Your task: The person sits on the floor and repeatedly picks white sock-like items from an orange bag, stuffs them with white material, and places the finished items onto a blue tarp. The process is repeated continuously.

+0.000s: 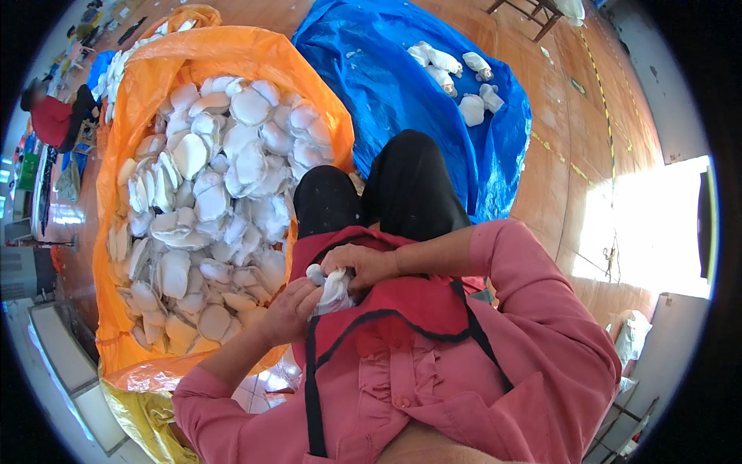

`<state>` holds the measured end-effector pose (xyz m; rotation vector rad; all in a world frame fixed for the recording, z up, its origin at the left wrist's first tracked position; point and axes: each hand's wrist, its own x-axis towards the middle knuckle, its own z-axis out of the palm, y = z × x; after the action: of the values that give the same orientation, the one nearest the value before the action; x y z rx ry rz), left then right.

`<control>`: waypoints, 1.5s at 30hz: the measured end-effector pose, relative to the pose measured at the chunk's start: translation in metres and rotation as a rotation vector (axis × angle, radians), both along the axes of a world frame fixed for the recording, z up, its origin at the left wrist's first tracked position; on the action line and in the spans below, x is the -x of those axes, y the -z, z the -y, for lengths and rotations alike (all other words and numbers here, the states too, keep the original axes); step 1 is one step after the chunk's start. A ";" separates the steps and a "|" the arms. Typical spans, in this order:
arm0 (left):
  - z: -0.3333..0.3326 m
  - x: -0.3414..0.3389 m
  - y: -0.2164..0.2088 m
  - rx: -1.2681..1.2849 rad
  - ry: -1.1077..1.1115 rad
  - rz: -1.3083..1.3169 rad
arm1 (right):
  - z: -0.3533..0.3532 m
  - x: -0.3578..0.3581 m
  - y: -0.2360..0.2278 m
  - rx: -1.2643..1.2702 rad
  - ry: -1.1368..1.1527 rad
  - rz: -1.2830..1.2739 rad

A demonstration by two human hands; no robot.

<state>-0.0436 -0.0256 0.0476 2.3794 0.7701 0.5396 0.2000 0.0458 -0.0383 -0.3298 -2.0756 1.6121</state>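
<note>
We've got a white cloth piece (334, 288) in our lap, on the red apron (402, 301) — looks soft, light and floppy, so best pinched by its edges. Left hand (290, 309) and right hand (363, 265) both have fingers curled tight around it. Just left sits the orange sack (139, 100) heaped with white pads (209, 201) — the blue tarp (386, 69) ahead holds a few rolled ones (456, 77). Nothing's blocking us.

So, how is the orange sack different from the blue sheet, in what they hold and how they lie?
The orange sack is heaped full of white padded pieces, while the blue sheet carries only a few white pieces near its far side. The orange sack lies at the person's left, beside the left hand; the blue sheet spreads ahead of the knees. The sack's walls stand up around its load; the sheet lies mostly flat. Both are thin plastic on the wooden floor.
</note>
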 end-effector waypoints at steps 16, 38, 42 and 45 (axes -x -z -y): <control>0.002 -0.049 0.004 -0.108 -0.520 0.125 | -0.005 0.014 -0.030 0.968 0.095 -0.168; 0.018 -0.034 -0.001 -0.200 -0.680 0.299 | -0.035 0.011 -0.060 0.926 -0.255 0.142; 0.016 -0.033 -0.003 -0.173 -0.698 0.310 | -0.035 0.024 -0.069 0.872 -0.155 0.258; 0.010 -0.032 -0.007 -0.213 -0.699 0.265 | -0.039 0.029 -0.066 0.700 -0.072 0.245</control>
<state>-0.0120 -0.0361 0.0544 2.1063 1.4782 1.2407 0.1705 0.0846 0.0274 -0.7203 -1.6191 2.4125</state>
